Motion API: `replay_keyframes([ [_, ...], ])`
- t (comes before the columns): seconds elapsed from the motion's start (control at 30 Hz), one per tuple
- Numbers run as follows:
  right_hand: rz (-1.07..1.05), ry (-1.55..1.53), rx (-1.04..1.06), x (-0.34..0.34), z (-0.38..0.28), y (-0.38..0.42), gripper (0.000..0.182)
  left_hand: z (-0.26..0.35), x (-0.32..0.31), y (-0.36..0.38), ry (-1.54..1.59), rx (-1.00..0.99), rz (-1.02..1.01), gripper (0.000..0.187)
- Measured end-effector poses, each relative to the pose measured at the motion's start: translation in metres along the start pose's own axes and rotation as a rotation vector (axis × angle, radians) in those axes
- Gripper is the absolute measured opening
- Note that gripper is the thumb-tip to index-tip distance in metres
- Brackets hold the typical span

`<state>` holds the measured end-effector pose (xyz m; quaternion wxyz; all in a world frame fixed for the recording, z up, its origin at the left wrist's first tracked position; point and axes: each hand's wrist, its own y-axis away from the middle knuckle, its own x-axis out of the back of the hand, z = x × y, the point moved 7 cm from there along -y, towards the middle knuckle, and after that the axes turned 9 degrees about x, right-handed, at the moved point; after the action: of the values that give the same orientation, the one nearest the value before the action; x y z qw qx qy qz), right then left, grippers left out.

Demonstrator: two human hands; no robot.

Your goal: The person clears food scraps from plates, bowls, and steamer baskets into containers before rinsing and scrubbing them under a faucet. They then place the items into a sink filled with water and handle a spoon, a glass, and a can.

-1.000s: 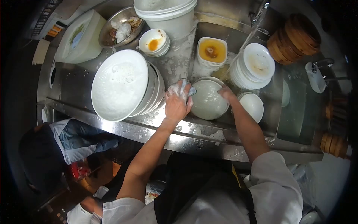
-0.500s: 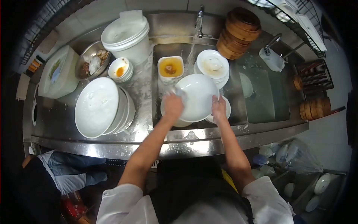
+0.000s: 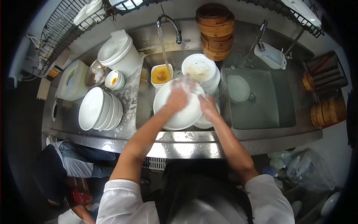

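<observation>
A large white plate [image 3: 169, 117] is tilted over the left sink basin. My right hand [image 3: 209, 107] grips its right rim, fingers closed. Across the plate's upper face lies my left hand [image 3: 178, 99], its fingers smeared by motion; something whitish shows at the fingertips, too blurred to name. Just behind stand a stack of square white bowls holding yellow-brown liquid [image 3: 161, 75] and a stack of round white dishes with cloudy liquid on top [image 3: 199, 69]. Another white dish [image 3: 203, 122] is partly hidden under the plate.
Water runs from the left tap [image 3: 167, 18]. A white dish [image 3: 238, 88] lies in the water-filled right basin [image 3: 274, 97]. Bamboo steamers [image 3: 214, 33] stand behind. On the left counter are stacked white bowls [image 3: 91, 108], small bowls [image 3: 113, 79] and a white bucket [image 3: 121, 54]. Another person [image 3: 76, 160] is at lower left.
The view has shifted, showing more of the right basin. My left hand has moved from the plate's left side across to its upper face. My right hand keeps the rim.
</observation>
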<state>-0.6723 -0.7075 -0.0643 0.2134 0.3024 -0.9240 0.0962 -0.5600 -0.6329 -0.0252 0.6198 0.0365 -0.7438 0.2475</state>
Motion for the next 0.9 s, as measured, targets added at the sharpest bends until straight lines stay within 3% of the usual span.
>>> replay_keyframes([
  [0.03, -0.219, -0.391, -0.128, 0.007, 0.002, -0.002, 0.035, -0.029, 0.004, -0.006, -0.204, 0.094, -0.038, 0.059],
  [0.07, -0.160, -0.349, -0.089, 0.021, 0.007, -0.009, 0.036, -0.051, 0.030, -0.009, 0.043, 0.372, -0.124, 0.059],
  [0.17, 0.044, -0.254, -0.046, 0.051, -0.004, -0.012, 0.037, -0.072, -0.058, 0.036, 1.668, 1.235, -0.627, 0.056],
  [0.2, 0.121, -0.223, -0.040, 0.060, -0.010, -0.014, 0.038, -0.065, -0.096, 0.051, 1.883, 1.331, -0.495, 0.055],
  [0.23, 0.188, -0.223, -0.074, 0.047, 0.006, -0.014, 0.038, -0.039, -0.096, 0.060, 2.004, 1.334, -0.256, 0.055],
  [0.27, 0.265, -0.218, -0.117, 0.021, 0.037, -0.013, 0.039, -0.019, -0.123, 0.076, 2.070, 1.393, -0.044, 0.045],
  [0.3, 0.352, -0.203, -0.165, 0.008, 0.060, -0.010, 0.040, 0.022, -0.103, 0.068, 2.323, 1.394, -0.187, 0.053],
  [0.37, 0.362, -0.917, -0.274, -0.013, 0.074, 0.002, 0.043, -0.004, -0.115, 0.081, 2.089, 1.344, -0.179, 0.045],
  [0.4, 0.225, -1.171, -0.385, 0.000, 0.062, 0.008, 0.042, -0.015, -0.084, 0.072, 1.964, 1.183, -0.280, 0.044],
  [0.43, 0.228, -1.028, -0.318, 0.021, 0.056, 0.000, 0.042, -0.020, -0.034, 0.056, 1.830, 1.024, -0.361, 0.043],
  [0.47, 0.219, -0.880, -0.259, 0.037, 0.052, -0.013, 0.041, -0.018, -0.011, 0.047, 1.815, 1.104, -0.433, 0.039],
  [0.5, 0.207, -0.735, -0.210, 0.049, 0.045, -0.021, 0.040, -0.011, -0.027, 0.047, 1.856, 1.203, -0.307, 0.039],
  [0.57, 0.453, -0.533, -0.074, 0.059, 0.032, -0.028, 0.038, 0.014, -0.070, 0.049, 1.923, 1.377, -0.024, 0.038],
  [0.63, 0.641, -0.459, 0.070, 0.045, 0.051, -0.036, 0.038, 0.013, -0.072, 0.036, 1.896, 1.178, 0.025, 0.038],
  [0.7, 0.487, -0.753, -0.116, 0.061, 0.067, -0.028, 0.032, 0.016, -0.059, 0.028, 1.860, 0.996, 0.053, 0.040],
  [0.73, 0.348, -0.889, -0.176, 0.067, 0.076, -0.027, 0.031, -0.004, -0.047, 0.008, 1.938, 0.972, -0.036, 0.043],
  [0.77, 0.204, -1.023, -0.240, 0.076, 0.078, -0.022, 0.029, 0.019, 0.029, -0.023, 2.129, 0.856, -0.239, 0.051],
  [0.8, -0.036, -1.126, -0.360, 0.081, 0.069, -0.011, 0.028, 0.029, 0.029, -0.040, 2.260, 0.829, -0.451, 0.052],
  [0.83, -0.073, -1.088, -0.408, 0.079, 0.076, -0.002, 0.029, 0.042, 0.026, -0.049, 2.383, 0.799, -0.677, 0.054],
  [0.9, -0.143, -1.005, -0.462, 0.075, 0.085, -0.006, 0.031, 0.049, -0.060, -0.041, 2.318, 0.607, -0.490, 0.042],
])
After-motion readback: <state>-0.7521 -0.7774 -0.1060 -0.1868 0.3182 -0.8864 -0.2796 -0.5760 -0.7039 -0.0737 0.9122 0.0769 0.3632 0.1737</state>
